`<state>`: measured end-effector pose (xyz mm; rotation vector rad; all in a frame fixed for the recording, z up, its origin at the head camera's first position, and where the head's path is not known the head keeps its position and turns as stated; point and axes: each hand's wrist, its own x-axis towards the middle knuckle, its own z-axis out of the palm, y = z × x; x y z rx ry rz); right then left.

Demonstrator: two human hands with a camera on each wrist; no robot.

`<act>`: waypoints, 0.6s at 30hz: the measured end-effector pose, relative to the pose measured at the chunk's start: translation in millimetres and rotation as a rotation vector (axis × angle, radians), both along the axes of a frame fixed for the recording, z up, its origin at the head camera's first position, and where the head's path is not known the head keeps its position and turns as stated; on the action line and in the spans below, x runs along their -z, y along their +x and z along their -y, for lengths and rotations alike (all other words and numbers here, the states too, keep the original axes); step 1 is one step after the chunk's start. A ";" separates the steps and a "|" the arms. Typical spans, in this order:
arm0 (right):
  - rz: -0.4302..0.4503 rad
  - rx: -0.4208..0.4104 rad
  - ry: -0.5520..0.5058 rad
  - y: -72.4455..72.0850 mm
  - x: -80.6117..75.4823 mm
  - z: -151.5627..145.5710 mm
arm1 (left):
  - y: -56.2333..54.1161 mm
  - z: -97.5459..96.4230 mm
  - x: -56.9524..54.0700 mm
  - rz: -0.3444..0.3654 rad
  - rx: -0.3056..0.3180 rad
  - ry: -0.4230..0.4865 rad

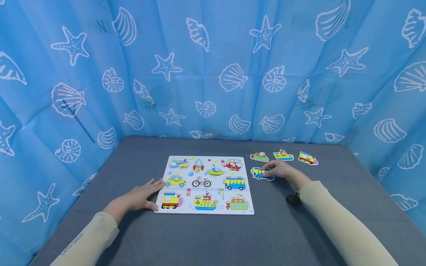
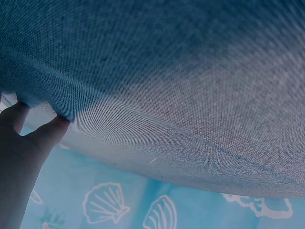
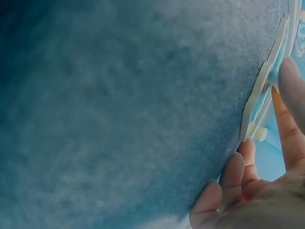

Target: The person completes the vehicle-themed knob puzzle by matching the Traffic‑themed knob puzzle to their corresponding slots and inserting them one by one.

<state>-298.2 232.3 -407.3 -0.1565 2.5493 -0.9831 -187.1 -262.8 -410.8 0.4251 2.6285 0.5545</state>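
Observation:
My left hand (image 1: 139, 195) lies at the left edge of a white knobbed puzzle board (image 1: 188, 203), fingers spread and fingertips on its rim. In the left wrist view, part of that hand (image 2: 24, 148) shows at the left side. To the right of the board, my right hand (image 1: 283, 170) pinches the knob of a blue bus puzzle piece (image 1: 257, 173). The piece is close over the table. The right wrist view has the piece (image 3: 259, 107) nearly edge-on, with thumb and index finger meeting over it and the other fingers of the hand (image 3: 276, 186) curled below.
Behind the right hand lie a submarine piece (image 1: 259, 157), a ship piece (image 1: 283, 156) and a train piece (image 1: 308, 158). Knobbed pieces such as the car (image 1: 175, 181) and helicopter (image 1: 232, 165) sit in the board. A blue shell-print curtain (image 1: 206, 88) surrounds the grey table (image 1: 216, 240).

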 end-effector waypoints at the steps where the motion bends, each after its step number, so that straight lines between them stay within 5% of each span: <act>1: -0.001 0.004 0.002 -0.6 1.0 0.7 | -0.2 0.0 0.4 0.002 -0.002 -0.002; 18: 0.044 0.051 -0.064 5.1 -7.7 5.1 | -0.6 0.3 3.1 -0.003 0.001 0.000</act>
